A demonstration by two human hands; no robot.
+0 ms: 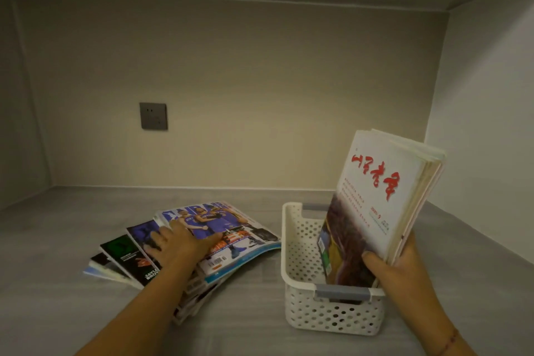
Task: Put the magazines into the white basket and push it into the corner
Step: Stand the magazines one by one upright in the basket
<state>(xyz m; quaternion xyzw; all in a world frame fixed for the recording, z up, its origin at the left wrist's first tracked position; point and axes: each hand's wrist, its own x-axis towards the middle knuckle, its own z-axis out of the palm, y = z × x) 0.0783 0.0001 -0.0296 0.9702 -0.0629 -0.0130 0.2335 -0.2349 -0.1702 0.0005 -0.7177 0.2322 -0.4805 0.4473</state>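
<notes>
A white perforated basket (300, 251) with grey handles stands on the grey shelf, right of centre. My right hand (398, 272) grips a bundle of upright magazines (384, 191) by its lower right edge; the front one is white with red lettering. The bundle's lower end is inside the basket and it leans to the right. To the left of the basket lies a fanned pile of magazines (237, 228), the top one showing basketball players in purple. My left hand (179, 243) rests flat on that pile, fingers spread.
The shelf is a recess with a beige back wall, a white side wall (485, 124) on the right and a ceiling above. A dark wall socket (153, 116) sits on the back wall at the left. The right back corner lies behind the basket.
</notes>
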